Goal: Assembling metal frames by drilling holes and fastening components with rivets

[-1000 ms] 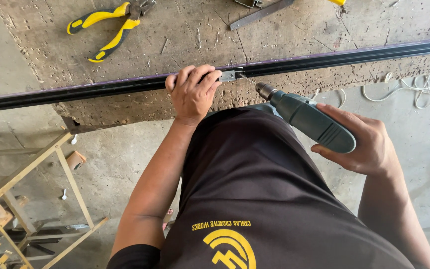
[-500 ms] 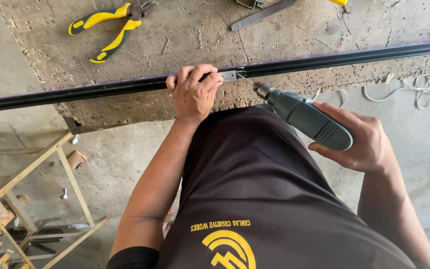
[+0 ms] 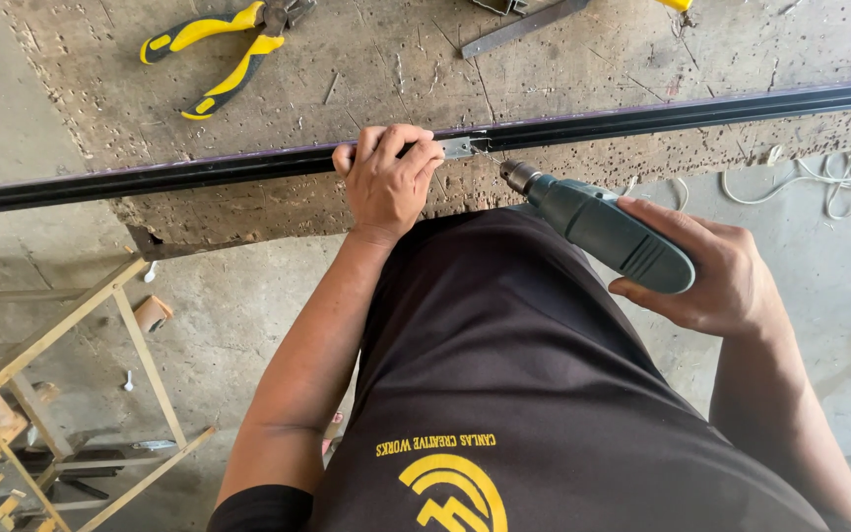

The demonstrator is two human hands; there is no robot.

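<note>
My left hand (image 3: pixel 387 179) grips a long black metal rail (image 3: pixel 199 172) that lies along the near edge of a worn wooden workbench (image 3: pixel 425 59). Its fingers press a small silver bracket (image 3: pixel 463 147) against the rail. My right hand (image 3: pixel 711 266) holds a grey-green power drill (image 3: pixel 603 225). The drill's chuck points up-left, its bit tip just right of the bracket at the rail.
Yellow-handled pliers (image 3: pixel 224 44) lie on the bench at the upper left, a flat metal bar (image 3: pixel 524 25) at the top middle. A wooden frame (image 3: pixel 81 374) stands on the concrete floor at the lower left. White cord (image 3: pixel 829 182) lies at the right.
The drill has moved slightly left and up, its tip closer to the bracket. My left hand stays on the rail.
</note>
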